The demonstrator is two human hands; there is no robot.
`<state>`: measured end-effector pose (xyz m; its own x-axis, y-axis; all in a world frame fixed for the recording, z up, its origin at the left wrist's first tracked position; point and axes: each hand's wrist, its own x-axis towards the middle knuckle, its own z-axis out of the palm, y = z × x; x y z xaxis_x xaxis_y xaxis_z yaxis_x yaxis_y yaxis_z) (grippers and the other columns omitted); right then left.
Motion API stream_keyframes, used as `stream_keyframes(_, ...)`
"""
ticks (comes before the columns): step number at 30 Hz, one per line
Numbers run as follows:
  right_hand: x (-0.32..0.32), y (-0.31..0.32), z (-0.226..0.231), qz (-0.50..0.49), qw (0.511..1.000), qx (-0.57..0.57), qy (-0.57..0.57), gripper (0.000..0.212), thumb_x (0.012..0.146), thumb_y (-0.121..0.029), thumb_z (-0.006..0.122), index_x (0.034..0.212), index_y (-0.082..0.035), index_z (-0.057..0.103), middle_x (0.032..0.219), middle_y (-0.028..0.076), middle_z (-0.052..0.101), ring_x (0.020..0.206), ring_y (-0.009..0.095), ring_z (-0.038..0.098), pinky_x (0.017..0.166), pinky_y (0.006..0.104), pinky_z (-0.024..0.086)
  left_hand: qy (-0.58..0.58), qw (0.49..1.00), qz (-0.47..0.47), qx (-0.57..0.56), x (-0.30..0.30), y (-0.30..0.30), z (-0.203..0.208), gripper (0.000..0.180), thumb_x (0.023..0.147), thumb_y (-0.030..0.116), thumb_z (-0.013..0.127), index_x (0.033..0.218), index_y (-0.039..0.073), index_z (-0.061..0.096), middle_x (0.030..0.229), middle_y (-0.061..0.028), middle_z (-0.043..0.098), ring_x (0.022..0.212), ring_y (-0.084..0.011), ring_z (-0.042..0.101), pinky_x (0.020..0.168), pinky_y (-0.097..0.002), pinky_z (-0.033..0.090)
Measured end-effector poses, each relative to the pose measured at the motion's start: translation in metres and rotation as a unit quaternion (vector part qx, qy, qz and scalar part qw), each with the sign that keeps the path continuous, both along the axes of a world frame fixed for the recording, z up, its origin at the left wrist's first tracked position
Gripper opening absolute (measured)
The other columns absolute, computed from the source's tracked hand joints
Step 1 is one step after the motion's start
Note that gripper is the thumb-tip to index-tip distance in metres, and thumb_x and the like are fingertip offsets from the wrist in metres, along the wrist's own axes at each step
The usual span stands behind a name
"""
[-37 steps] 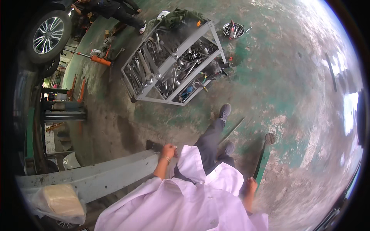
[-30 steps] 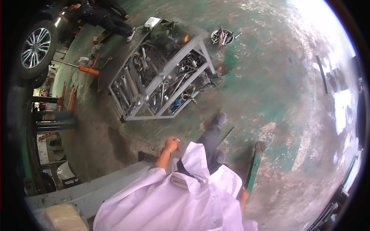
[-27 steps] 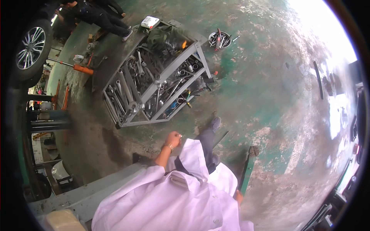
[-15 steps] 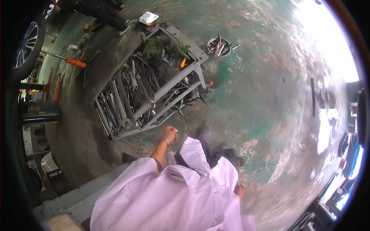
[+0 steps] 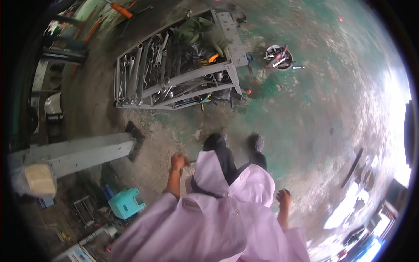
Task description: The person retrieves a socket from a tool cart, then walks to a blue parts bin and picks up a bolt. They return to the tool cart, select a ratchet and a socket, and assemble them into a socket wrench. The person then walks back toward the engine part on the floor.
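Note:
My left hand (image 5: 178, 161) hangs beside my shirt with its fingers closed. A thin dark shape shows next to it, too small and blurred to name. Out to the right, my right hand (image 5: 284, 196) hangs free over the floor, its fingers loosely bent and slightly apart, with nothing seen in it. Ahead stands a grey metal tool cart (image 5: 187, 83), beyond the reach of both hands. On its top tray lie several wrenches (image 5: 135, 72), a green cloth (image 5: 200, 32) and an orange-handled tool (image 5: 213, 57). More tools lie on the lower shelf.
A round pan of tools (image 5: 279, 58) sits on the floor beyond the cart's right side. At left, a grey lift arm (image 5: 87, 148) reaches across at low height. Behind it are a turquoise plastic stool (image 5: 126, 203) and a yellowish block (image 5: 40, 180). A dark strip (image 5: 352, 168) lies at right.
My view has turned and moved, so the cart now appears higher up. The lift arm and stool have come into view at left. My right hand shows more fully, farther from my body.

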<state>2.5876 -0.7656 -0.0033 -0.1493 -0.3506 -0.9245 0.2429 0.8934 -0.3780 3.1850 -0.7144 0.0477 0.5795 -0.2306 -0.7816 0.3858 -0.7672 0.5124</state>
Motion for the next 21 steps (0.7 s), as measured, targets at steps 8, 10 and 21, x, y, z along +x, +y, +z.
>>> stream_keyframes(8, -0.094, -0.186, -0.005, 0.153, 0.981, -0.065, 0.100, 0.027, 0.086, -0.021, 0.056, 0.109, -0.009, 0.055, 0.085, 0.006, 0.062, 0.064, 0.014, 0.058, 0.051, 0.0266, 0.047, -0.036, 0.984, 0.173, 0.031, -0.132, 0.078, 0.045, 0.012, 0.087, 0.008, 0.052, 0.089, -0.003, 0.056, 0.066, -0.0108, 0.058, 0.052, -0.0213, 0.059, 0.047, -0.0403, 0.056)
stream_keyframes(10, -0.083, -0.217, 0.001, 0.220, 0.964, -0.066, 0.133, 0.027, 0.086, -0.021, 0.057, 0.109, -0.008, 0.055, 0.084, 0.006, 0.062, 0.063, 0.013, 0.058, 0.049, 0.0254, 0.046, -0.016, 0.976, 0.214, 0.038, -0.152, 0.094, 0.043, 0.012, 0.088, 0.011, 0.052, 0.090, -0.001, 0.056, 0.067, -0.0091, 0.057, 0.053, -0.0204, 0.059, 0.049, -0.0407, 0.057)
stream_keyframes(21, 0.033, -0.198, 0.041, 0.521, 0.841, -0.074, 0.124, 0.013, 0.080, -0.017, 0.057, 0.088, -0.007, 0.058, 0.072, 0.003, 0.059, 0.055, 0.013, 0.057, 0.045, 0.0252, 0.044, 0.014, 0.935, 0.335, -0.113, -0.284, 0.203, -0.010, 0.014, 0.085, 0.011, 0.056, 0.086, -0.002, 0.054, 0.061, -0.0089, 0.055, 0.046, -0.0184, 0.055, 0.049, -0.0357, 0.055)
